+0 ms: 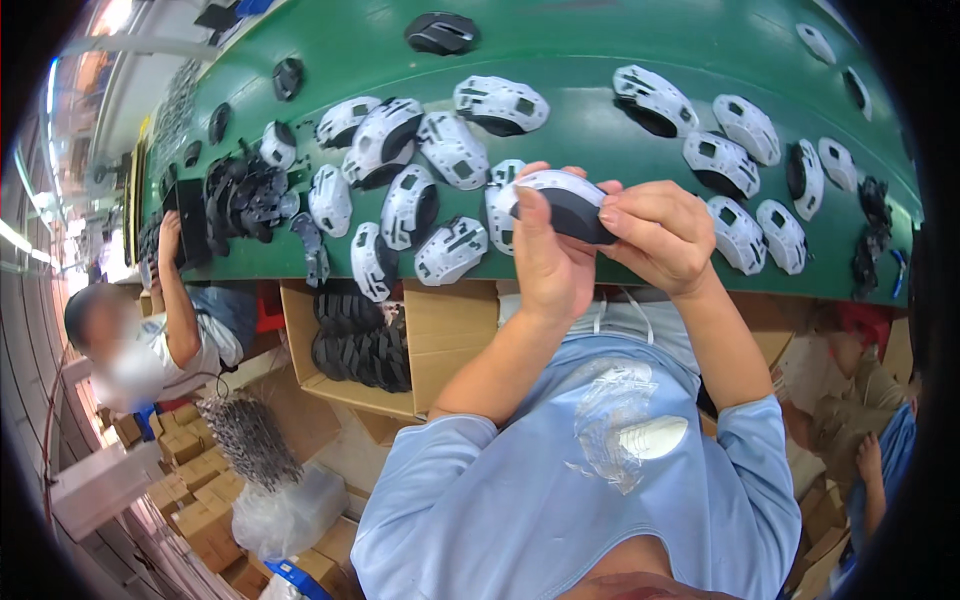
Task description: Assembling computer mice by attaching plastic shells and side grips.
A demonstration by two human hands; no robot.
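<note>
Between both hands, above the near edge of the table, I hold a white-and-black curved shell that looks like a computer mouse cover. My left hand is closed on its left end, the thumb upright against it. The fingers of my right hand pinch its right end. Behind my left hand, another white shell lies partly hidden on the table. Several similar shells lie to the left, and more white shells to the right.
The green table carries a black mouse-like shell at the back and a heap of black parts at the left. Below its edge stands a cardboard box holding black parts. A co-worker reaches in at the left; another person sits at the right.
</note>
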